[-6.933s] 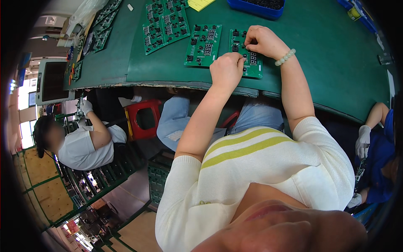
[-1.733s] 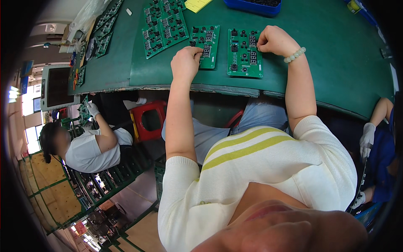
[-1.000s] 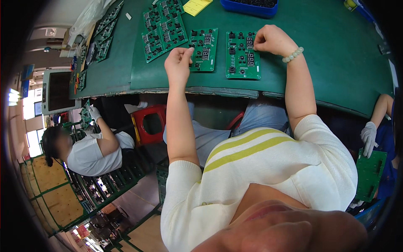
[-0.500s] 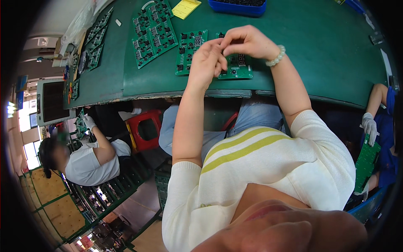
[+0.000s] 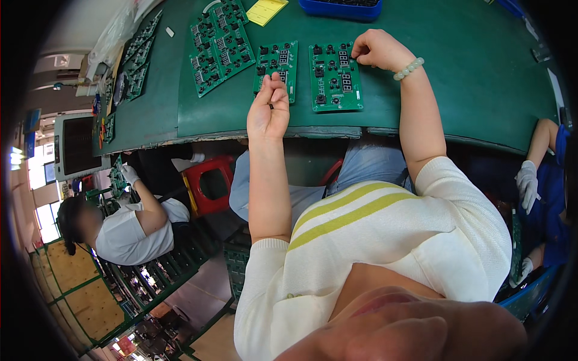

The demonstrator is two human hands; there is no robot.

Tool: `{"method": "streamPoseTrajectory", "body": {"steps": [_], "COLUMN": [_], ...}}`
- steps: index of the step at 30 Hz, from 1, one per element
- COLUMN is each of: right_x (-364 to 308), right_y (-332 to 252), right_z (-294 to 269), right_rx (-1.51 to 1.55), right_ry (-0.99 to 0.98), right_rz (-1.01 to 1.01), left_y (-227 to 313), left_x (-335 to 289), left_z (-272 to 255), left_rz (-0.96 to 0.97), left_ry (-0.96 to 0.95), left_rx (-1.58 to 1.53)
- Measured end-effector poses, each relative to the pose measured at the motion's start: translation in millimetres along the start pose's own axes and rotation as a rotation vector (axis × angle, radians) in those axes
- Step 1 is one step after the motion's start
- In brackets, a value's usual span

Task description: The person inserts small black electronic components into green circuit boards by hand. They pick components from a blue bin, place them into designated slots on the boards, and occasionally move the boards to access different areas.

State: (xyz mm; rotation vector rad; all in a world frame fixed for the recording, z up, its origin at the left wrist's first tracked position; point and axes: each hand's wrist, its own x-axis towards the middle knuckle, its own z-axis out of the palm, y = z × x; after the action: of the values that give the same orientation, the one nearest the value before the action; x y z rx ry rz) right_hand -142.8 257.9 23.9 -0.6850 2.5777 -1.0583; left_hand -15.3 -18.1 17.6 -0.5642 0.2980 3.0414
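Two green circuit boards with displays and black knob-like parts lie side by side before me. My right hand [image 5: 380, 50] pinches at the upper right edge of the right board [image 5: 335, 86]; anything between its fingertips is too small or hidden to make out. My left hand [image 5: 269, 114] is palm up over the lower part of the left board [image 5: 274, 58], partly hiding it. Its fingers are curled, and a small black part [image 5: 271, 106] shows in the palm.
More populated circuit boards [image 5: 220, 45] lie at the far left. Behind are a yellow paper pad [image 5: 265, 10] and a blue tray [image 5: 342, 13] of small black parts. The table edge [image 5: 325, 133] is near me. Co-workers sit left [image 5: 141, 231] and right [image 5: 551, 180].
My hands, together over the right board before, have parted: the left moved left and turned palm up, the right moved to the board's right edge. The right co-worker's gloved hand released a green board.
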Motion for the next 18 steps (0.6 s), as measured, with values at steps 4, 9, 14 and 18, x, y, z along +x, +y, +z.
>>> {"method": "streamPoseTrajectory", "body": {"steps": [4,9,14,18], "right_x": [0.5,-2.1,0.9,2.4], "right_y": [-4.0,-4.9,-6.3,-7.8], "right_z": [-0.1,-3.6,1.1,3.5], "right_rx": [-0.019,-0.045,-0.028,-0.104], "right_ry": [0.018,0.048,0.017,0.061], "right_rz": [-0.064,-0.074,-0.085,-0.122], "left_y": [-3.6,-14.7,-10.9,-5.1], "left_x": [-3.0,-6.1,-8.1,-6.4], "left_z": [-2.8,22.2,17.7,13.7], "left_rz": [0.069,0.227,0.251,0.194], "left_ry": [-0.148,0.067,0.063,0.046], "left_rx": [0.073,0.302,0.348,0.361]}}
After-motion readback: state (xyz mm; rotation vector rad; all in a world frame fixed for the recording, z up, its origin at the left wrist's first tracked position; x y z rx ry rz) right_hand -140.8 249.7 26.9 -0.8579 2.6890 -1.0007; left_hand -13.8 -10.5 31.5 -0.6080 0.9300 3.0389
